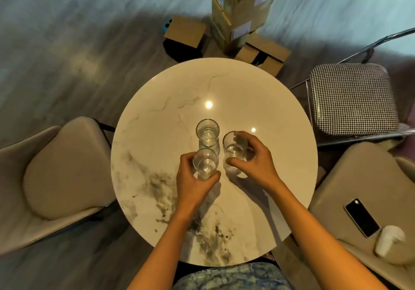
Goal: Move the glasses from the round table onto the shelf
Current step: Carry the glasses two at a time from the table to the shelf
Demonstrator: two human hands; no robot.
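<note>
- Your patterned garment (226, 276) fills the bottom edge of the view, and both forearms reach out from it over the round marble bench (157, 155).
- Your left hand (193, 184) wraps the near glass (205, 162); its fingers (186, 161) curl round the left wall and the thumb presses the near side.
- Your right hand (253, 157) grips the right glass (233, 147), fingers (241, 137) over the far rim and thumb closing on the near wall.
- Whether either glass is lifted clear of the bench yet, you cannot tell.
- One far glass (207, 132) stands upright and free, just beyond the near glass and left of the right one; no hand is on it.
- All three stand with their long axes vertical, so lift straight up, I judge.
- No shelf is in view; you will have to turn to find it.
- Cardboard boxes (242, 15) carry labels, but their writing is too blurred to read.
</note>
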